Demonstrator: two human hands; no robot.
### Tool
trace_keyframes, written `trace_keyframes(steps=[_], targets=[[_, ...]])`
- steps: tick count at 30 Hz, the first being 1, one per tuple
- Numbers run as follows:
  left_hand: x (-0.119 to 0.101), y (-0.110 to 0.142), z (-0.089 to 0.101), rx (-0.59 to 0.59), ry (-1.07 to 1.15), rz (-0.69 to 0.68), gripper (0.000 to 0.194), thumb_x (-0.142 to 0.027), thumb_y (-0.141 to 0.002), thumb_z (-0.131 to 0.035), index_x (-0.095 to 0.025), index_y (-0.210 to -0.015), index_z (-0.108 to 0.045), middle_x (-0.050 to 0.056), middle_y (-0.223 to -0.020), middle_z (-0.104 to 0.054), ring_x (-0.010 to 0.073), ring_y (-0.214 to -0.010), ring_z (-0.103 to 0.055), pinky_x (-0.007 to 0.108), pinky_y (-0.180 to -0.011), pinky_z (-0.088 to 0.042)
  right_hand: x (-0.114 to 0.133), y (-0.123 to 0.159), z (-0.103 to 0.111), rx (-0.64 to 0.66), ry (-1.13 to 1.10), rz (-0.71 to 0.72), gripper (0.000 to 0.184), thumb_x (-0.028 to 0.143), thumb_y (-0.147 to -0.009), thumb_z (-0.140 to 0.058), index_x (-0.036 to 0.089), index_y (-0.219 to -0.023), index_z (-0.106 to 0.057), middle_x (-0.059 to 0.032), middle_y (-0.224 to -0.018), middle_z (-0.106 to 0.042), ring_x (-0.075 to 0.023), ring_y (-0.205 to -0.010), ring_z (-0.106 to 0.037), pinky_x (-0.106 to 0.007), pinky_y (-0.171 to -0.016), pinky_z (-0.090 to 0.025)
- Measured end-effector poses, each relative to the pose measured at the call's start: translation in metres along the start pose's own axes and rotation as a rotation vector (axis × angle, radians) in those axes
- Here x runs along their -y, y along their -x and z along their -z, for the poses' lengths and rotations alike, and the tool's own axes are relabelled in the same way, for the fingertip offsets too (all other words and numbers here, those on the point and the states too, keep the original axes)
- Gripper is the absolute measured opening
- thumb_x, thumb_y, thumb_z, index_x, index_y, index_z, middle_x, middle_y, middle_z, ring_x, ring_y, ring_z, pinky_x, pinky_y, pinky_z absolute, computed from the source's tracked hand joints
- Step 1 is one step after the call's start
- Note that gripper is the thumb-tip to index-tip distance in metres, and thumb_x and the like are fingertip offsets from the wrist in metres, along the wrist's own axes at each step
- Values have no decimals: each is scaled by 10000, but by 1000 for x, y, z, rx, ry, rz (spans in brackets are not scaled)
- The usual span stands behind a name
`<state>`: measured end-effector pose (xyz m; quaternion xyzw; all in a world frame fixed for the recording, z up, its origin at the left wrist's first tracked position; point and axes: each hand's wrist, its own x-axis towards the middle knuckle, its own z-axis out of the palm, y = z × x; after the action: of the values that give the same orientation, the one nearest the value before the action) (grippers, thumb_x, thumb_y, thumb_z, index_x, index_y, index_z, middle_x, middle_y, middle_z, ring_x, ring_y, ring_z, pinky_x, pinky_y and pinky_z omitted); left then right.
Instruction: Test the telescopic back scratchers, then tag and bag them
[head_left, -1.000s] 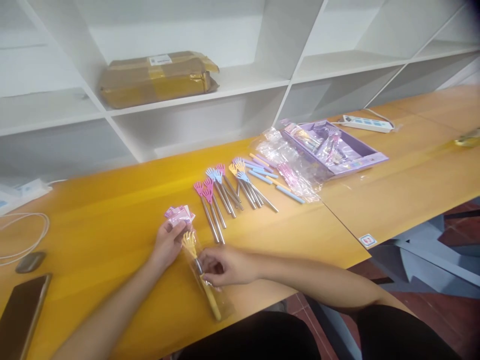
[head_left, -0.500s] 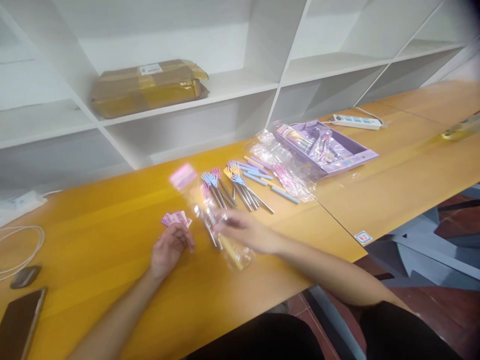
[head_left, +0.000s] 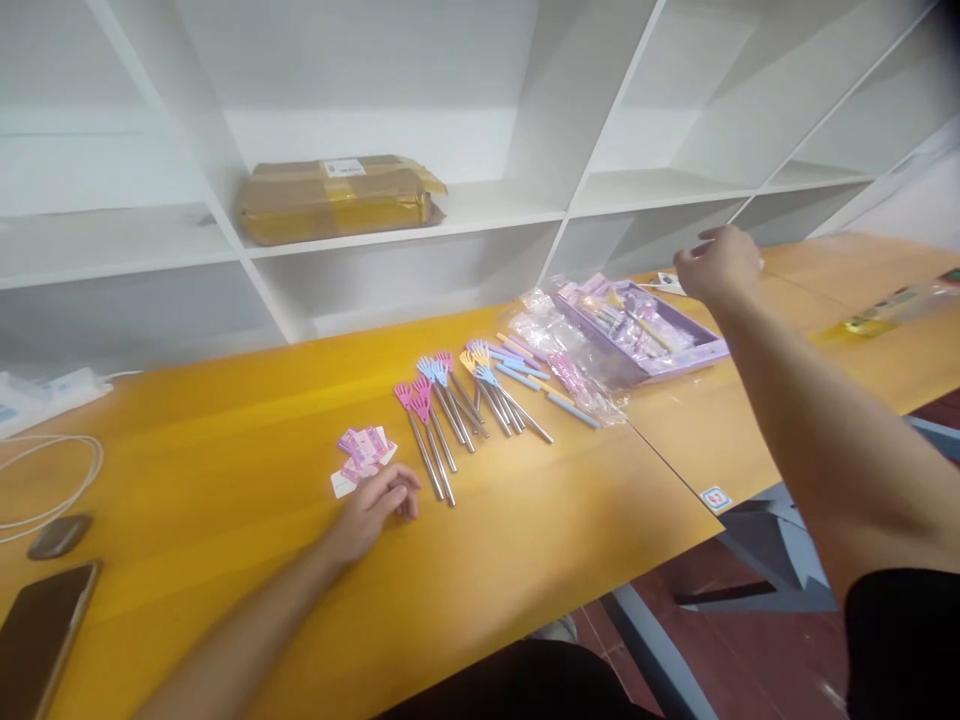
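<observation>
My left hand (head_left: 379,505) rests on the table, fingers loosely bent and holding nothing. It lies at the edge of a small pile of pink and white cards (head_left: 366,450). To its right are several back scratchers with metal rods and pink (head_left: 421,408), blue (head_left: 433,368) or yellow hand-shaped heads. My right hand (head_left: 720,268) is raised over the far right side, empty, its fingers partly bent and apart. Below and left of it, a purple box (head_left: 709,352) holds bagged back scratchers, one with a yellow handle (head_left: 645,328) on top.
Coloured tubes (head_left: 574,410) and clear plastic bags (head_left: 540,318) lie left of the box. A taped parcel (head_left: 337,205) sits on the white shelf. A phone (head_left: 45,640), a dark small case (head_left: 60,537) and a white cable (head_left: 94,470) are at left. A power strip (head_left: 667,284) lies behind the box.
My right hand has moved right and up, letting go of the bagged yellow back scratcher, which appears to lie in the purple box. My left hand has shifted slightly right and down.
</observation>
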<state>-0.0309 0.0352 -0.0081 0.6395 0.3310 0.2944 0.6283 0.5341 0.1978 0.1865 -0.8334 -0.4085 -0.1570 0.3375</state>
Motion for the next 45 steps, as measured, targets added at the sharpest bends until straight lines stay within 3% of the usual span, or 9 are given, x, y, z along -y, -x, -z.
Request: trace_keyframes(steps=[3,8,10,15,22,31,37,42,45], targets=[[-1,0,0,5,-20,9,327,-494,-1090,-498,-196,-1115,-630,35,-852,-721,190,-783,-652,318,-779,-476,0,27,-23,35,-172,-11,379,102,-978,-526,18,-1315,-678,-282,-1206,-730,-205,-962,-616,-404,-860,-401],[-2,1,-1,28,-74,12,255,-426,-1084,-521,-203,-1083,-645,27,-858,-707,188,-799,-651,317,-793,-502,16,119,-71,244,-316,153,233,197,-923,-583,162,-1078,-753,-113,-1067,-768,-208,-875,-654,-341,-837,-479],[-1,1,-1,30,-95,21,241,-414,-1079,-527,-207,-1071,-651,29,-861,-709,192,-801,-651,317,-790,-507,19,155,-85,352,-315,272,229,227,-930,-558,165,-1045,-746,-118,-1085,-752,-219,-870,-658,-352,-853,-493],[0,2,0,51,-160,40,246,-406,-1086,-505,-210,-1067,-652,37,-871,-715,196,-810,-657,320,-794,-511,6,202,-99,401,-273,320,237,291,-944,-542,163,-983,-738,-158,-1046,-711,-271,-901,-642,-386,-844,-495],[-4,3,1,65,-283,81,244,-379,-1084,-486,-220,-1050,-667,36,-876,-734,198,-809,-670,315,-785,-503,16,226,-94,535,-232,478,272,401,-1019,-562,200,-908,-708,-128,-1035,-729,-260,-951,-651,-352,-847,-479],[-9,2,0,65,-342,67,265,-393,-1083,-489,-223,-1017,-681,30,-860,-741,192,-780,-666,301,-756,-493,34,239,-70,798,-140,607,317,474,-1034,-628,210,-863,-666,-71,-937,-765,-203,-790,-640,-296,-704,-398],[-11,2,0,74,-375,72,273,-408,-1090,-485,-225,-1017,-675,23,-854,-736,192,-781,-668,297,-757,-478,32,234,-76,772,-93,606,167,284,-1024,-576,202,-900,-651,-82,-892,-750,-217,-778,-620,-304,-719,-385],[-10,1,2,85,-400,62,274,-405,-1095,-478,-228,-1019,-672,19,-861,-734,191,-789,-662,300,-764,-468,31,227,-81,653,-65,496,362,294,-1139,-286,151,-1183,-616,-182,-1124,-745,-279,-975,-665,-333,-801,-439],[-8,1,2,93,-420,54,277,-404,-1100,-472,-228,-1017,-669,13,-860,-730,186,-790,-659,298,-767,-464,29,226,-87,649,-20,457,304,339,-1120,-421,135,-1233,-615,-216,-1189,-739,-307,-1045,-681,-346,-858,-466]])
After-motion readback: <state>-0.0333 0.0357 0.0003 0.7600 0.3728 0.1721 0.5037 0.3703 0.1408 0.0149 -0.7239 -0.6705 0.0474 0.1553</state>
